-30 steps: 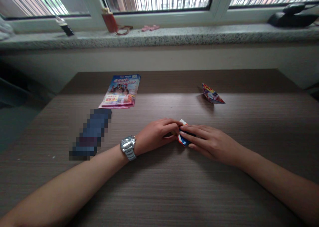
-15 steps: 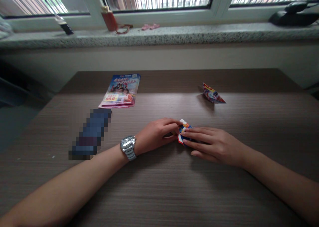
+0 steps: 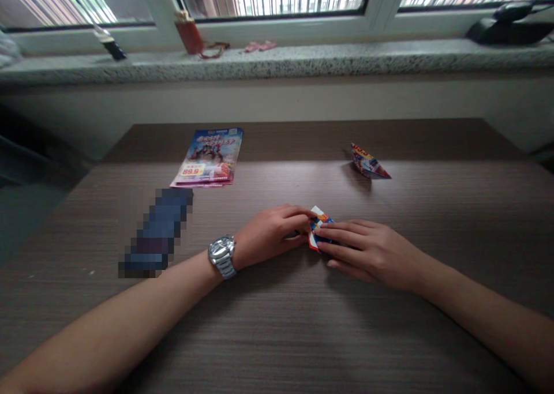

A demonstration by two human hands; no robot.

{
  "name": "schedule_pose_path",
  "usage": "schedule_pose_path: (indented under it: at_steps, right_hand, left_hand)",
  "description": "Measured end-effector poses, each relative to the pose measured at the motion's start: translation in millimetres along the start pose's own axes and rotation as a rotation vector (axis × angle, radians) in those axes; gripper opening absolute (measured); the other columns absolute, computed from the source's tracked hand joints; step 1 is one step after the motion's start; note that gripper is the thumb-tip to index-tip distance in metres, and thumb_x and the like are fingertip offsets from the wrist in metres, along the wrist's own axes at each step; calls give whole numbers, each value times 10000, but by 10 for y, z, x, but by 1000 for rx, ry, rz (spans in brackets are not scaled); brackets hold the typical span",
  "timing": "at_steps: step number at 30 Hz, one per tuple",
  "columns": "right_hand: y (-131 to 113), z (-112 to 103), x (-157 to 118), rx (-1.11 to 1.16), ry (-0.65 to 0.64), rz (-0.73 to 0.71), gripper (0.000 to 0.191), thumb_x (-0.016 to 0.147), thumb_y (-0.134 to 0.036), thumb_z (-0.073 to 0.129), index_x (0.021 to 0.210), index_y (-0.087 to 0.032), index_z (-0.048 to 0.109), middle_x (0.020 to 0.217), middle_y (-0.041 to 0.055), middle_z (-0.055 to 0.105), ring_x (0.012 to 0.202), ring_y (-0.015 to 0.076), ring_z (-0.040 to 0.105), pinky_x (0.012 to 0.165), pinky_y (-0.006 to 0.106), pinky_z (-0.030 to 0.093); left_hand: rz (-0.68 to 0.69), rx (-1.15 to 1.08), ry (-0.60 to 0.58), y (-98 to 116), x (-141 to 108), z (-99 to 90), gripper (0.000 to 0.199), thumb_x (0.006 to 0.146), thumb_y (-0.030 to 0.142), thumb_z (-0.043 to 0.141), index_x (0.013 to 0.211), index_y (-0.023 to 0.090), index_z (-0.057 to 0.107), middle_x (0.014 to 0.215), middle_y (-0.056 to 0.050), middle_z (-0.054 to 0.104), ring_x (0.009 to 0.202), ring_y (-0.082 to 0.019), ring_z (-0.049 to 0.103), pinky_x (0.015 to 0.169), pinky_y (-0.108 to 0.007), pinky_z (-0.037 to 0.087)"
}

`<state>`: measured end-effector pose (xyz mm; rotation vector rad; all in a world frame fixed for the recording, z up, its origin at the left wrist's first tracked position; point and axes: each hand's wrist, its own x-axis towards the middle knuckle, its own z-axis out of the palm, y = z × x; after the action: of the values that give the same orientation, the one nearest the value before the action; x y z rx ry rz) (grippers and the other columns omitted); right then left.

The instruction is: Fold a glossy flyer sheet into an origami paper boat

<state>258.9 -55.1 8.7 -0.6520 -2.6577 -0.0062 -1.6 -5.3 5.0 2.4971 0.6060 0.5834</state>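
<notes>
A small folded piece of printed paper (image 3: 318,214), white, blue, yellow and red, lies on the table between my hands. My left hand (image 3: 277,231), with a silver watch (image 3: 222,254) at its wrist, pinches the paper's left edge between bent fingers and thumb. From the right, my right hand (image 3: 367,250) presses on the same paper with its fingers stretched out flat, and the thumb lies apart, lower down. Much of the paper's right part is hidden under those fingers. Farther back stands a folded paper shape (image 3: 369,164) with pointed ends, made of similar colourful print.
A stack of printed flyers (image 3: 212,154) lies at the back left of the brown table (image 3: 277,336). Nearer is a blurred-out dark blue rectangular object (image 3: 158,232). On the stone windowsill (image 3: 311,65) are a red case (image 3: 189,35), pink bits and a black device (image 3: 511,27).
My right hand has shifted slightly left over the paper, its thumb a little closer in. The left hand and the paper stay almost in place.
</notes>
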Motion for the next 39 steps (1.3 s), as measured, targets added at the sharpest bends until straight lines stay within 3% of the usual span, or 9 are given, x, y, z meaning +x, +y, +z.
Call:
schedule_pose_path:
  at_steps: [9,15,24,29,34,39]
  right_hand:
    - [5,5,13,-20,-49,-18,355,1029,-279,528,1333,-130,632,1359,110,681,1216,254,660,1001,430,564]
    - [43,40,-45,-6,-110,22,397,1020,-328,548,1385,-186,614,1467,107,597,1367,294,537,1100,478,488]
    - [84,71,-62,39,-174,33,425,1017,-349,547,1408,-185,582,1562,110,488,1427,294,469,1150,501,441]
    - [116,98,-80,140,-122,90,424,1009,-300,557,1417,-181,552,1520,114,541,1413,252,493,1178,461,418]
    - [121,78,-84,276,21,209,384,988,-231,576,1371,-206,581,1476,121,583,1365,237,549,1124,390,483]
    - [122,64,-77,232,34,176,403,988,-223,581,1390,-203,590,1485,138,566,1377,249,531,1117,411,487]
  left_hand:
    - [7,29,17,-1,-5,9,90,1010,246,575,1041,189,637,1236,-65,682,1108,-186,653,937,-294,512]
    - [-24,58,20,-1,-12,3,139,1025,285,555,1068,185,643,1181,-66,691,1078,-185,648,934,-306,507]
    - [-55,84,43,7,0,-1,182,987,258,607,1160,203,626,1197,-72,682,1089,-201,642,943,-332,513]
    - [-78,86,52,2,0,4,148,968,271,638,1092,192,625,1203,-82,671,1087,-208,641,943,-343,524]
    - [-45,142,30,-6,-19,-1,187,1000,305,598,1155,221,659,1284,-71,649,1130,-209,629,976,-360,514]
    - [-33,229,58,-39,-47,16,226,1007,322,586,1192,254,697,1308,-73,648,1133,-213,639,976,-379,524]
